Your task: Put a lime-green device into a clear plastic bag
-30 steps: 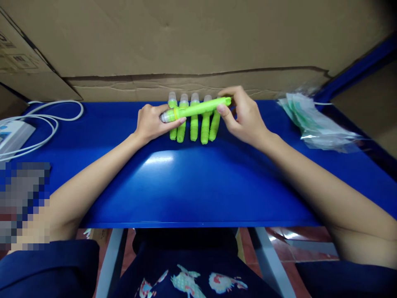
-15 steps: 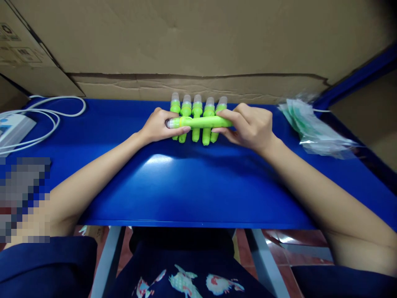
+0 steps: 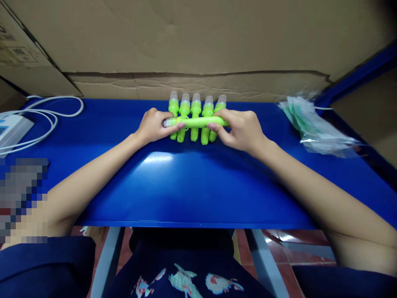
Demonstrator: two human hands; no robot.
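Note:
A lime-green flashlight (image 3: 198, 122) with a clear head lies level between my two hands, above a row of similar ones. My left hand (image 3: 153, 126) is closed round its clear head and collar, so that end is partly covered. At the other end my right hand (image 3: 243, 129) grips the green body between thumb and fingers. Several matching flashlights (image 3: 194, 109) lie side by side on the blue table (image 3: 186, 186), clear caps pointing away from me. The held one crosses in front of them and hides their middles.
Cardboard (image 3: 198, 37) stands along the table's back edge. On the right lie clear plastic bags (image 3: 319, 128) with green in them. A white cable (image 3: 56, 114) and a white box-shaped device (image 3: 14, 132) are at the left, with a blurred-out dark object (image 3: 21, 186) nearer me.
My right hand has turned and moved slightly left, its thumb now lying along the flashlight's body. The left hand keeps its hold, its thumb shifted a little on the collar.

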